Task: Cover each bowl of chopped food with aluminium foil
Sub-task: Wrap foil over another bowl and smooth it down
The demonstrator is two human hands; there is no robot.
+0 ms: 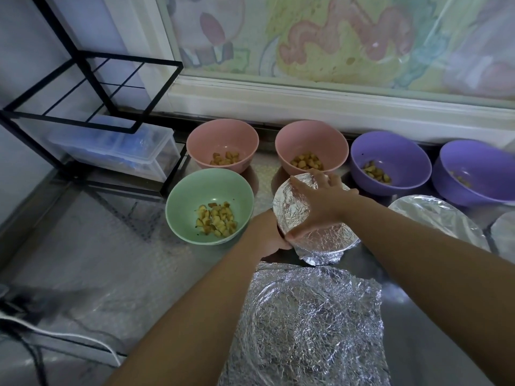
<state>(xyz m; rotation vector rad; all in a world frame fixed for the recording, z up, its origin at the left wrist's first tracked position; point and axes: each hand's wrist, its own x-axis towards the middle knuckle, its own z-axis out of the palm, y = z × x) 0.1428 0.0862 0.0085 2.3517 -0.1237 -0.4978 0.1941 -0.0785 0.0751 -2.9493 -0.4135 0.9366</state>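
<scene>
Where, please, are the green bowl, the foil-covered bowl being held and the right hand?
green bowl [206, 190], head view, bare inner wall above food
foil-covered bowl [326, 242], head view, foil top near front rim
right hand [320, 201], head view, back of the hand

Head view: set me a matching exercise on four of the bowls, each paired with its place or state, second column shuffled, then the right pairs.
Bowls:
1. green bowl
2. foil-covered bowl
3. left pink bowl
4. left purple bowl

Place or state:
A. far row, third from the left, uncovered
B. between the left hand and the right hand
C. near row, uncovered, next to the black rack
D. far row, leftmost, uncovered

Pairs: 1-C, 2-B, 3-D, 4-A.
</scene>
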